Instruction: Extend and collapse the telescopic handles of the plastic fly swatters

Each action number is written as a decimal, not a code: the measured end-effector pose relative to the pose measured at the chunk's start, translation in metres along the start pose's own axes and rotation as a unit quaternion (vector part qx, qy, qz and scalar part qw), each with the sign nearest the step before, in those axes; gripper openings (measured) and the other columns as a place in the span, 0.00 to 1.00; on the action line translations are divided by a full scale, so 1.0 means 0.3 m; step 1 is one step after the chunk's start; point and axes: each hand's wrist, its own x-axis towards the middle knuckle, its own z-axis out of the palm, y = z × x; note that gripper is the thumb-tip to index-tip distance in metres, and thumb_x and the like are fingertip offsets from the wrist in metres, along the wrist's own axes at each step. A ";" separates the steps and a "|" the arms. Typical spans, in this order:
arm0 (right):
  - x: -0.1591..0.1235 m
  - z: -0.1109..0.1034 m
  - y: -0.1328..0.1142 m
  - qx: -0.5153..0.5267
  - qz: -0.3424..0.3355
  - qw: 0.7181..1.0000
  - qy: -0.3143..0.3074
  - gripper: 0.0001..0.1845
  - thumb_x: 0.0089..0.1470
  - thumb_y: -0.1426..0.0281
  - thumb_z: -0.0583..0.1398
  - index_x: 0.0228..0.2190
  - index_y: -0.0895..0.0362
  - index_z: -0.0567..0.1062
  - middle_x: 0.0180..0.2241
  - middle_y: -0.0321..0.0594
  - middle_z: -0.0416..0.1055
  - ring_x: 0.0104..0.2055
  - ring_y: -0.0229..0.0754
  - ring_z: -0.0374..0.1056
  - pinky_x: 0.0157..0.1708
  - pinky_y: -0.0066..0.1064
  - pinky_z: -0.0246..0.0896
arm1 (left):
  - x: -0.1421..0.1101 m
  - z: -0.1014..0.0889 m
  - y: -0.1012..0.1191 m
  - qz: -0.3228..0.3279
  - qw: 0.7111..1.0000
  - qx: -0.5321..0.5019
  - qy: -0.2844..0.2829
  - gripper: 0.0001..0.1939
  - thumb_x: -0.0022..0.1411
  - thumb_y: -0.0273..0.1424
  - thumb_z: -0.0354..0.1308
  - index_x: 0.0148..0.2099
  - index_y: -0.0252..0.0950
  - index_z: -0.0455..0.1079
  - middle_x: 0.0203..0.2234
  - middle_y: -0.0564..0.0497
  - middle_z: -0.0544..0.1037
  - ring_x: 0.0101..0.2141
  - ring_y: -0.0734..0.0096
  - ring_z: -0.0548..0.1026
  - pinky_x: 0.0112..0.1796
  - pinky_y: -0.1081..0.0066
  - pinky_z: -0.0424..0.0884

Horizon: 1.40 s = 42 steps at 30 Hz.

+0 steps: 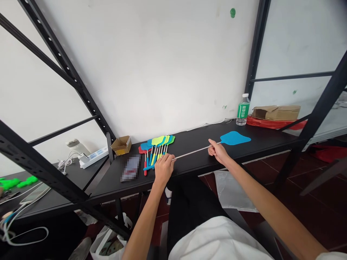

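A blue fly swatter [235, 138] with a long, thin metal rod stretches sideways between my hands above the black shelf. Around its blue handle end, the fingers of my left hand [164, 167] are closed. My right hand [217, 151] pinches the rod just short of the blue paddle, which points to the right. Behind my left hand lies a row of several shorter fly swatters [158, 141] in red, blue, yellow-green and green, partly overlapping, their handles toward me. My left hand hides some of those handles.
A pixelated flat packet [131, 168] lies left of the swatters, near a small open cardboard box [121, 145]. A water bottle [243, 110] stands at the back right beside a brown carton [276, 112]. Black metal posts [257, 47] flank the shelf. A power strip [93, 157] sits further left.
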 end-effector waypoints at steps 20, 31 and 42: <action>0.016 -0.002 0.005 0.084 0.012 0.996 0.038 0.27 0.53 0.59 0.65 0.12 0.53 0.61 0.10 0.30 0.50 0.15 0.34 0.52 0.19 0.31 0.50 | 0.003 0.015 -0.011 0.017 0.997 0.022 0.073 0.08 0.72 0.34 0.54 0.41 0.41 0.74 0.32 0.50 0.81 0.34 0.62 0.76 0.38 0.64 0.62; 0.003 -0.001 0.001 0.015 0.014 1.000 0.010 0.33 0.57 0.54 0.62 0.10 0.52 0.57 0.08 0.32 0.49 0.15 0.35 0.52 0.20 0.32 0.51 | -0.002 0.014 -0.009 0.020 0.997 -0.004 0.073 0.06 0.70 0.34 0.57 0.40 0.40 0.73 0.31 0.50 0.80 0.32 0.65 0.75 0.33 0.68 0.63; 0.006 0.001 -0.009 0.098 0.023 0.995 0.027 0.27 0.51 0.62 0.64 0.10 0.53 0.60 0.08 0.30 0.48 0.15 0.35 0.52 0.20 0.32 0.50 | 0.003 0.001 0.009 0.010 0.995 0.059 0.085 0.09 0.71 0.34 0.54 0.39 0.43 0.75 0.30 0.50 0.81 0.35 0.60 0.74 0.49 0.57 0.58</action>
